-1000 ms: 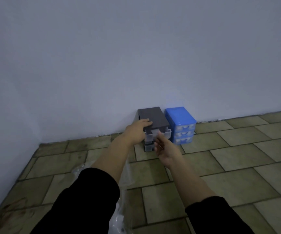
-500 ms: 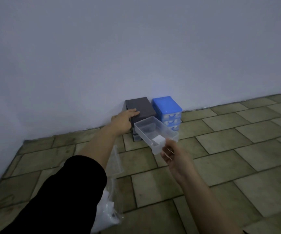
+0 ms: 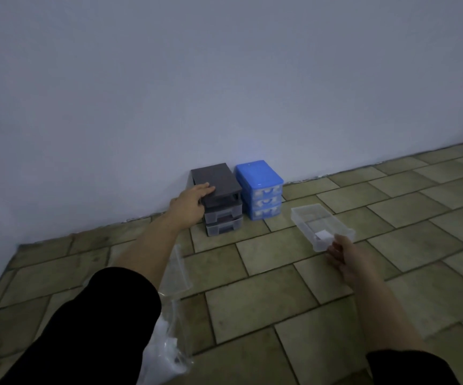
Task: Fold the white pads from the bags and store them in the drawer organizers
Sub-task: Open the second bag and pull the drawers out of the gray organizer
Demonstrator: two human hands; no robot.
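Note:
A dark grey drawer organizer (image 3: pixel 220 184) stands against the wall, its top slot open, two clear drawers still in it. My left hand (image 3: pixel 190 202) rests flat on its top left corner, holding nothing. My right hand (image 3: pixel 342 252) grips the near end of the removed clear drawer (image 3: pixel 312 220), held out to the right over the floor. A small folded white pad (image 3: pixel 324 235) lies inside the drawer by my fingers. A blue drawer organizer (image 3: pixel 260 187) stands to the right of the grey one, all three drawers closed.
A clear plastic bag (image 3: pixel 174 276) with white pads (image 3: pixel 166 359) lies on the tiled floor under my left arm. The white wall runs behind the organizers and meets another wall at the far left.
My right hand pulled the top clear drawer fully out of the grey organizer and carried it to the right. My left hand stayed on the organizer's top.

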